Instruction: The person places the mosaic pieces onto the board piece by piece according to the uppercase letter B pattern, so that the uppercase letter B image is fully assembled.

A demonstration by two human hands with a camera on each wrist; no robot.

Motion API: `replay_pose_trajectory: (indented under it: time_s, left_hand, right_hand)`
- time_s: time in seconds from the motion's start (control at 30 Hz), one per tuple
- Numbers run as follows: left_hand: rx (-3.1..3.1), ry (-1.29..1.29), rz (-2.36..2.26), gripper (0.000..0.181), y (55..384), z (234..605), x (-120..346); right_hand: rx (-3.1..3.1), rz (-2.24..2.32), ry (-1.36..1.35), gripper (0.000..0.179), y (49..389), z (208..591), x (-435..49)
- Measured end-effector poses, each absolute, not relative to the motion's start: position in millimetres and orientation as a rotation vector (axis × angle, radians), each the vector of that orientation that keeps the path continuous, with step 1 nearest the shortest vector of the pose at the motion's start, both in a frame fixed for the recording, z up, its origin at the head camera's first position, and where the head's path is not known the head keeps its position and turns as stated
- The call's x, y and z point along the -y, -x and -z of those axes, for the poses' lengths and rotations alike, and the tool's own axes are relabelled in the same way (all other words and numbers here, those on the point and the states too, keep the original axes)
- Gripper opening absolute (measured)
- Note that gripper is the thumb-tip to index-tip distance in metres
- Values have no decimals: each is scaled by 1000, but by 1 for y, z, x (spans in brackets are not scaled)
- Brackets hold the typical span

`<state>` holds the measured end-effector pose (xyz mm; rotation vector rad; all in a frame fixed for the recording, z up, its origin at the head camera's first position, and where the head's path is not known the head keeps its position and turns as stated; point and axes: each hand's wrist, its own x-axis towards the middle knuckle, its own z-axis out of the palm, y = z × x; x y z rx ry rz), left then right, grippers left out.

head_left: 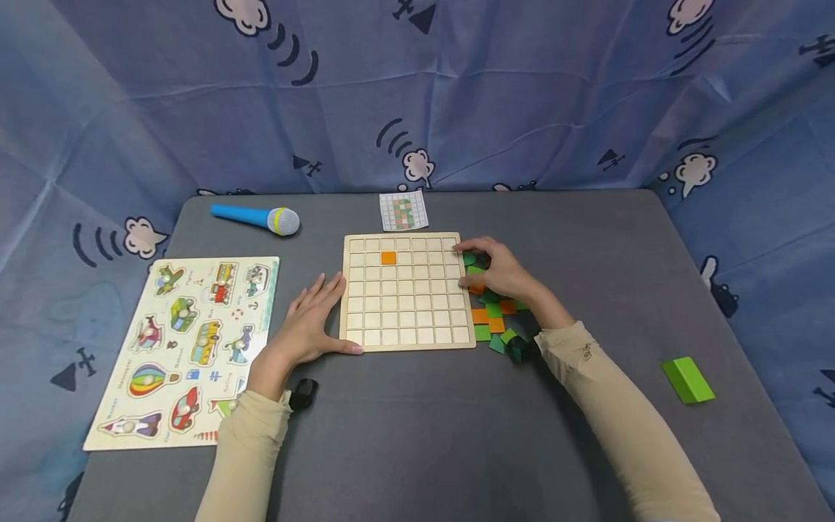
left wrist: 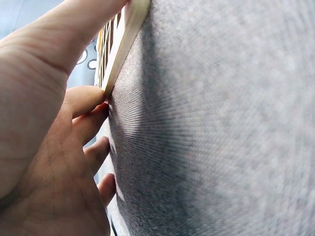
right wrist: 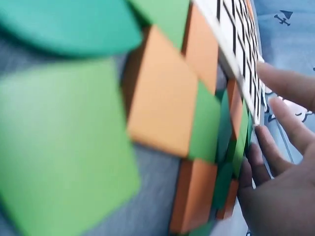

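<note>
right hand (head_left: 501, 274) on flat square tiles (head_left: 493, 317); wooden grid board (head_left: 406, 293).

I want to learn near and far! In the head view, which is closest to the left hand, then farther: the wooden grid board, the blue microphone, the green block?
1. Wooden grid board, touching the left hand.
2. Blue microphone, behind it.
3. Green block, far right.

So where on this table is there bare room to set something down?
Bare grey table lies right of the grid board as far as the green block, and along the near edge between the sleeves. It is crowded beside the board's right edge, where the right hand covers the loose tiles.
</note>
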<state>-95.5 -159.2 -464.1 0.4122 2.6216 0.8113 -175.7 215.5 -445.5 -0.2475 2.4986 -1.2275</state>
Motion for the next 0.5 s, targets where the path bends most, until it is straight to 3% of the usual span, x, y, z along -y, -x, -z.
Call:
replay_pose_trajectory:
  time_s: [0.3, 0.5]
  left_hand:
    - [-2624, -419, -820, 131, 95, 463, 159]
    - [-2622, -406, -800, 131, 96, 463, 159]
  right_hand:
    - [-2476, 1184, 290, 75, 165, 446, -234]
    - [-2520, 1266, 246, 56, 161, 449, -239]
